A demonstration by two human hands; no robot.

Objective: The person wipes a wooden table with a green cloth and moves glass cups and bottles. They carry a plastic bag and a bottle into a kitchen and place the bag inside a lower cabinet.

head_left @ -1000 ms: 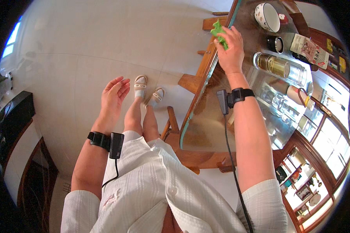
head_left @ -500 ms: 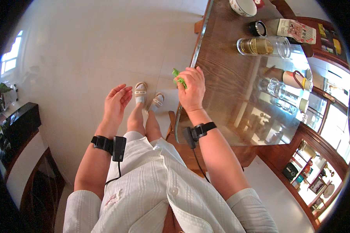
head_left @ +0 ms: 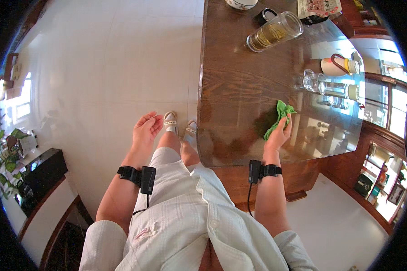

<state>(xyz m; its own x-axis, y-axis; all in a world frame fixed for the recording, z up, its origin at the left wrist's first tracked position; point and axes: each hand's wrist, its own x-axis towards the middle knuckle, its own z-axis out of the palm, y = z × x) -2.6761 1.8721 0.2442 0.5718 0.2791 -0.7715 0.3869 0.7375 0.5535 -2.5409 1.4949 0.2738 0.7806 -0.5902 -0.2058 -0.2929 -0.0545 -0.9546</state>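
My right hand [head_left: 279,133] is closed on a crumpled green cloth [head_left: 279,117] at the near part of the glass-topped wooden table [head_left: 239,86]. The cloth spreads out past my fingertips, low over or touching the glass; I cannot tell which. My left hand [head_left: 147,128] hangs in the air over the pale floor, left of the table edge. Its fingers are loosely bent and apart, with nothing in them.
A tall glass bottle of yellowish liquid [head_left: 276,32] stands at the far side by a dark lid [head_left: 267,16] and a bowl [head_left: 242,3]. To the right are a glass mug [head_left: 313,82], a cream flask [head_left: 334,66] and a clear bottle [head_left: 343,90]. Plants [head_left: 12,158] are at the left.
My right hand has moved from the table's left edge rightward onto the tabletop, and the green cloth now hangs spread out of it. The view has shifted; my left hand stays empty.
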